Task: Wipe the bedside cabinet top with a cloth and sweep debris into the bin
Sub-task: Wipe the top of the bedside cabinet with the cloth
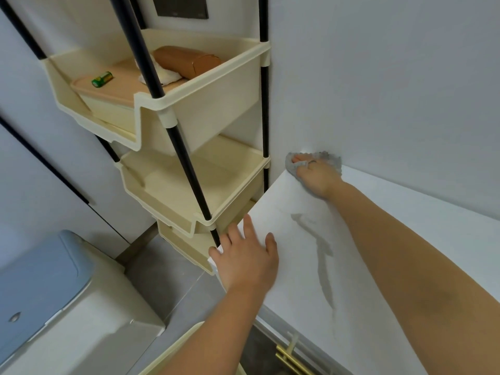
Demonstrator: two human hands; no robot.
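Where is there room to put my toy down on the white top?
Most of the cabinet top is bare: the wide patch between the left hand at the near-left edge and the right hand pressing the grey cloth into the back corner, though a damp streak runs through it. The top tray of the rack is crowded.

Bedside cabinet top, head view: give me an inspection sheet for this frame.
Surface: white cabinet top, with a grey damp streak down its middle.
Job's things: grey cloth pressed into the back corner against the wall; bin with blue lid on the floor at left.
Clutter: nothing seen on the top.
Hands: right hand flat on the cloth; left hand open, resting on the near left edge.
Cables: nothing seen.
Surroundings: cream tiered rack beside the cabinet, holding a green battery and brown pouch.
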